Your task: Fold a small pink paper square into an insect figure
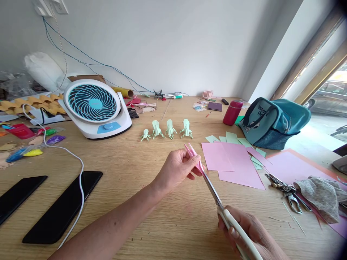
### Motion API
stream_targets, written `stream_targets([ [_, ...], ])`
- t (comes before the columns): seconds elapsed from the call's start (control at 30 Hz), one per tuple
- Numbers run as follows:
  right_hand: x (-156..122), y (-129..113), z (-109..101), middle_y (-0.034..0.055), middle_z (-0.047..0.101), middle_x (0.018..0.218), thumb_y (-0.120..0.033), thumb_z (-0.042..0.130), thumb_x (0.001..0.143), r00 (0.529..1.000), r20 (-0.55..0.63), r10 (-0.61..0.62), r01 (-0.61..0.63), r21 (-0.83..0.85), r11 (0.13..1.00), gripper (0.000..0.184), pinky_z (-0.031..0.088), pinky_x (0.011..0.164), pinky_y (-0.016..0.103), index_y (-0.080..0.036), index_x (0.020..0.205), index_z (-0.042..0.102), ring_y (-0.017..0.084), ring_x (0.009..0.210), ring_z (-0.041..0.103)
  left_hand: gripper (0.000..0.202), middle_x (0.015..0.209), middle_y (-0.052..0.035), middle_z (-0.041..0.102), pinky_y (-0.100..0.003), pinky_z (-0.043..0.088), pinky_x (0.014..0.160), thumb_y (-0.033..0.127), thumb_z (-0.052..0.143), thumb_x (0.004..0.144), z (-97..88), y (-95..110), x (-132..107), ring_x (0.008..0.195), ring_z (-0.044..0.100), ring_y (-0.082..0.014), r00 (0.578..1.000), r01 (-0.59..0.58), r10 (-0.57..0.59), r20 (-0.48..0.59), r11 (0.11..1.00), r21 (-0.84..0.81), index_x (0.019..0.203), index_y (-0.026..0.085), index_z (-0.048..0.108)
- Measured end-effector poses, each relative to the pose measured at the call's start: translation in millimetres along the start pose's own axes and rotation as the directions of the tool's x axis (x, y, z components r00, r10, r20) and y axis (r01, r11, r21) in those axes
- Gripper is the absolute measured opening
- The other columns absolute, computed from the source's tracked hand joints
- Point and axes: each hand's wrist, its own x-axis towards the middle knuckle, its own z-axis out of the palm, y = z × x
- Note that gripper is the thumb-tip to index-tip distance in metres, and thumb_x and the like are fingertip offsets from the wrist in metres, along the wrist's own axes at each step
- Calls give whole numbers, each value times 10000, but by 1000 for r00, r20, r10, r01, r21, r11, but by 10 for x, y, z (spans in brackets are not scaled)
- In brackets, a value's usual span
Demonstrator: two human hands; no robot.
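Between the thumb and fingers of my left hand (180,166) is a narrow folded piece of pink paper (200,167), its split points sticking up past the fingers. My right hand (248,229) is wrapped around the white handles of a pair of scissors (213,189). The blade tips meet the lower end of the pink paper; whether they are cutting into it I cannot tell. Beyond my hands, several pale green folded-paper figures (170,129) with thin legs stand in a row on the wooden table (127,162).
Pink sheets (238,162) and green paper pieces (231,138) lie to the right, near keys (294,202) and a grey cloth (320,196). A red bottle (232,112) and blue bag (273,122) stand behind. Leftward are a fan (94,108), a white cable (81,180) and a black phone (62,209).
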Motion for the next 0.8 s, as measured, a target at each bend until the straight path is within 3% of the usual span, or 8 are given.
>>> stream_targets([
  [0.27, 19, 55, 4, 8, 538, 706, -679, 501, 881, 999, 37, -15, 15, 2, 1000, 511, 382, 560, 251, -193, 799, 637, 144, 615, 441, 254, 761, -70, 734, -162, 510, 486, 328, 599, 897, -10, -4, 0, 622, 700, -119, 1000, -1, 1, 0, 1000, 8, 740, 132, 632],
  [0.53, -2, 96, 22, 28, 586, 784, -661, 496, 897, 1000, 16, 11, -11, 19, 1000, 493, 435, 633, 265, -195, 807, 630, 167, 688, 497, 237, 726, -54, 730, -144, 511, 474, 304, 593, 903, 48, 14, -42, 603, 701, -111, 999, 39, -38, 26, 999, -21, 741, 132, 619],
  [0.8, 28, 170, 18, 24, 542, 768, -657, 454, 918, 998, 56, -18, 19, -22, 1000, 489, 399, 625, 272, -198, 819, 591, 167, 686, 461, 237, 693, -49, 722, -137, 509, 466, 274, 587, 904, 71, 33, -64, 603, 707, -116, 999, 41, -40, 35, 999, -29, 720, 127, 618],
])
